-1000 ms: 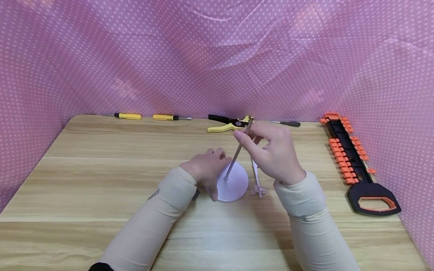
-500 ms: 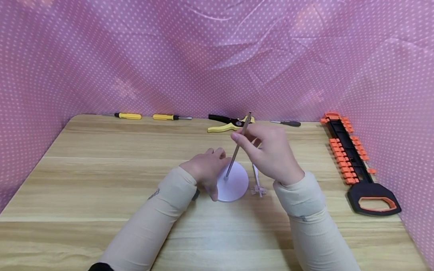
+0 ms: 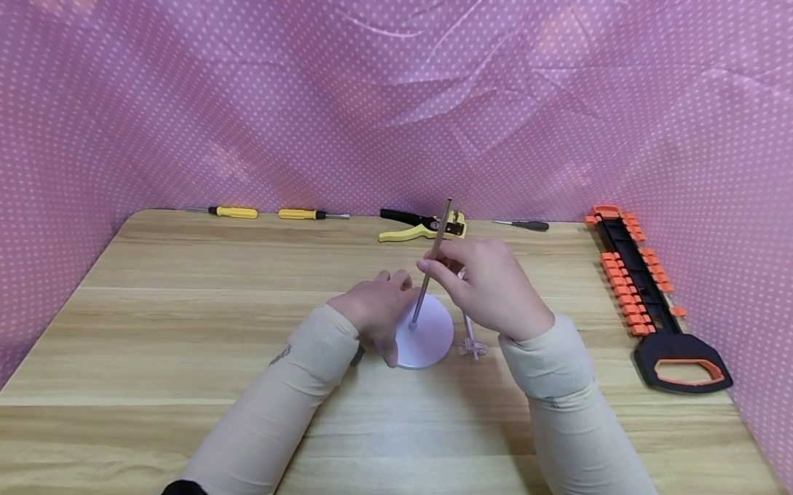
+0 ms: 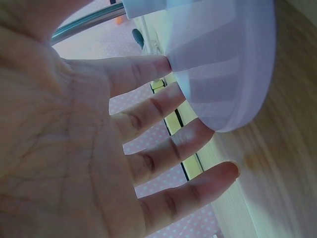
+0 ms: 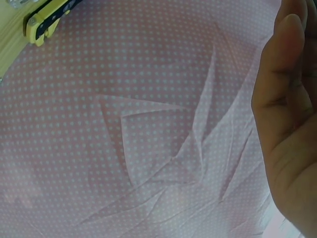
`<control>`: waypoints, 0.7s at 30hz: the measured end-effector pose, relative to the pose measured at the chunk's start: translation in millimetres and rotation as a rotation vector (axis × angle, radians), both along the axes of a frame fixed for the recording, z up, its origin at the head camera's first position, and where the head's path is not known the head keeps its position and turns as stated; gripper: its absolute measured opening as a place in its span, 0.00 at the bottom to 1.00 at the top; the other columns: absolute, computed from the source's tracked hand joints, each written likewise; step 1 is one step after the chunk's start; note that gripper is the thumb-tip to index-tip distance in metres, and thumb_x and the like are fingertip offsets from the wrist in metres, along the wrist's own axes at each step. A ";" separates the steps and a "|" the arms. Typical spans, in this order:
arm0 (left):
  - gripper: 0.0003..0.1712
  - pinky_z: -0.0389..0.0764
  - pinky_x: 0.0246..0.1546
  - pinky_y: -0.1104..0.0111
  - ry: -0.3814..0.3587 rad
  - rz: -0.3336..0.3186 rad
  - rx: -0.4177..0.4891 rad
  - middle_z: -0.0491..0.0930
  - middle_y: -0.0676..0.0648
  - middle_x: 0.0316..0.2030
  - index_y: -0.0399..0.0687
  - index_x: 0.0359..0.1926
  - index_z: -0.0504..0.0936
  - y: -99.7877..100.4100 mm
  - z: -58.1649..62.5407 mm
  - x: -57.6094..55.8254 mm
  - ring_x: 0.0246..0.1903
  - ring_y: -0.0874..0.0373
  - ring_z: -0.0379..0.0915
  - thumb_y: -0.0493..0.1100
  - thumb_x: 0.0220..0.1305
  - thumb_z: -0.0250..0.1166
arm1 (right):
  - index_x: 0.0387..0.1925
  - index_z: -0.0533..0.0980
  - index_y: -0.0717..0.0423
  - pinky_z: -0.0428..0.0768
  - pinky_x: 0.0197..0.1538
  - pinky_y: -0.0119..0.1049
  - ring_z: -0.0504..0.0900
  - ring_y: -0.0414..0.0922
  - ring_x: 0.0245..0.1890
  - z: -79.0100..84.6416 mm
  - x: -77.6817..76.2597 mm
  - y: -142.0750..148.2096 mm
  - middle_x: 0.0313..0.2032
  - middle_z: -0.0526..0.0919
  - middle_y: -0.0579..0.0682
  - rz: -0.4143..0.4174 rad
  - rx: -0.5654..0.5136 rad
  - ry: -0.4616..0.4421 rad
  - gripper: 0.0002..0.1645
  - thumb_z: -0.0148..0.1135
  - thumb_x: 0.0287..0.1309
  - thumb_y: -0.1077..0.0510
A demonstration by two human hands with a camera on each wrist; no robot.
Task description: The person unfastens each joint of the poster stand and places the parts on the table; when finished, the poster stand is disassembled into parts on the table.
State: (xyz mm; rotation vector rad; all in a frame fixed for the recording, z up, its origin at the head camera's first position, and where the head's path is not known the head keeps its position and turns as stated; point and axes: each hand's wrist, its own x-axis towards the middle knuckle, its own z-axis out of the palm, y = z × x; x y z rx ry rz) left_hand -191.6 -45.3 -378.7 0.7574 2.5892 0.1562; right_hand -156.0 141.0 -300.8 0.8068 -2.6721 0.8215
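Midway across the table (image 3: 171, 327), the left hand (image 3: 376, 309), fingers nearly straight, touches the white disc (image 3: 429, 343) (light, even pressure should steady it); higher, the right hand (image 3: 490, 289) pinches the tilted rod (image 3: 442, 227), best aligned with the disc's collar (image 3: 414, 325); pliers (image 3: 402, 235) lie beyond.

Table (image 3: 389, 451) had pale wood-grain top, one back corner rounded. Along back edge lay yellow screwdriver (image 3: 232, 213), tip left; second yellow screwdriver (image 3: 301, 214), tip right; black-and-yellow pliers (image 3: 406, 235); slim dark-handled tool (image 3: 533, 226). Near right edge, black rack (image 3: 639, 278) with orange clips stretched lengthwise, handle end nearest viewer. White disc (image 3: 432, 340) sat near middle; clear-ended white piece (image 3: 473, 348) lay just right of it. Small dark item (image 3: 358, 356), mostly hidden, lay left of disc.
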 end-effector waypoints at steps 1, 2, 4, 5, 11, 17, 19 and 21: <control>0.70 0.76 0.68 0.53 0.001 -0.001 0.000 0.63 0.45 0.76 0.55 0.82 0.64 0.0 0.0 0.0 0.69 0.47 0.63 0.53 0.37 0.91 | 0.36 0.88 0.51 0.79 0.33 0.38 0.80 0.40 0.25 -0.1 -0.3 -0.1 0.29 0.89 0.44 -0.004 0.003 -0.003 0.10 0.68 0.71 0.52; 0.70 0.76 0.68 0.53 0.002 -0.003 0.000 0.63 0.45 0.76 0.55 0.82 0.64 0.0 0.2 0.0 0.69 0.47 0.63 0.54 0.37 0.91 | 0.36 0.88 0.51 0.79 0.33 0.38 0.81 0.41 0.26 -0.1 -0.4 -0.3 0.29 0.89 0.45 -0.007 0.004 -0.007 0.10 0.68 0.71 0.52; 0.70 0.76 0.68 0.53 0.005 -0.005 -0.004 0.63 0.45 0.76 0.55 0.81 0.64 0.1 0.3 -0.1 0.69 0.47 0.63 0.54 0.37 0.91 | 0.36 0.88 0.51 0.80 0.33 0.38 0.81 0.41 0.26 -0.7 -0.8 -0.5 0.30 0.90 0.45 -0.013 0.005 -0.010 0.09 0.68 0.71 0.53; 0.70 0.76 0.68 0.53 0.006 -0.006 -0.006 0.63 0.45 0.76 0.55 0.81 0.64 0.2 0.4 -0.1 0.69 0.47 0.63 0.54 0.37 0.91 | 0.37 0.88 0.51 0.79 0.33 0.38 0.81 0.41 0.26 -1.2 -1.0 -0.6 0.30 0.90 0.45 -0.013 0.004 -0.010 0.09 0.68 0.72 0.53; 0.70 0.77 0.68 0.52 0.007 -0.005 -0.010 0.63 0.44 0.76 0.55 0.81 0.65 0.5 1.5 0.4 0.70 0.46 0.63 0.55 0.37 0.91 | 0.36 0.87 0.52 0.80 0.33 0.39 0.81 0.41 0.27 -2.5 -0.7 -2.4 0.30 0.89 0.46 -0.002 -0.007 -0.002 0.08 0.68 0.72 0.54; 0.70 0.75 0.69 0.52 0.001 -0.003 -0.009 0.62 0.45 0.77 0.55 0.81 0.64 0.2 1.3 0.0 0.70 0.46 0.62 0.55 0.37 0.91 | 0.38 0.87 0.52 0.80 0.32 0.38 0.81 0.41 0.26 -1.7 0.1 -3.9 0.31 0.89 0.46 -0.014 -0.040 0.011 0.08 0.67 0.73 0.54; 0.70 0.75 0.69 0.51 -0.003 0.001 -0.007 0.62 0.45 0.77 0.55 0.81 0.65 0.2 1.3 -0.2 0.70 0.46 0.62 0.55 0.37 0.91 | 0.39 0.87 0.53 0.82 0.33 0.39 0.82 0.42 0.26 -0.8 0.5 -3.9 0.32 0.90 0.47 -0.026 -0.061 0.012 0.08 0.66 0.73 0.54; 0.70 0.76 0.69 0.52 -0.006 0.005 -0.004 0.62 0.46 0.76 0.55 0.81 0.65 0.2 1.4 -0.3 0.70 0.46 0.62 0.54 0.37 0.91 | 0.39 0.88 0.53 0.85 0.35 0.40 0.85 0.43 0.29 0.1 1.0 -3.8 0.34 0.91 0.47 -0.035 -0.079 0.014 0.08 0.66 0.73 0.54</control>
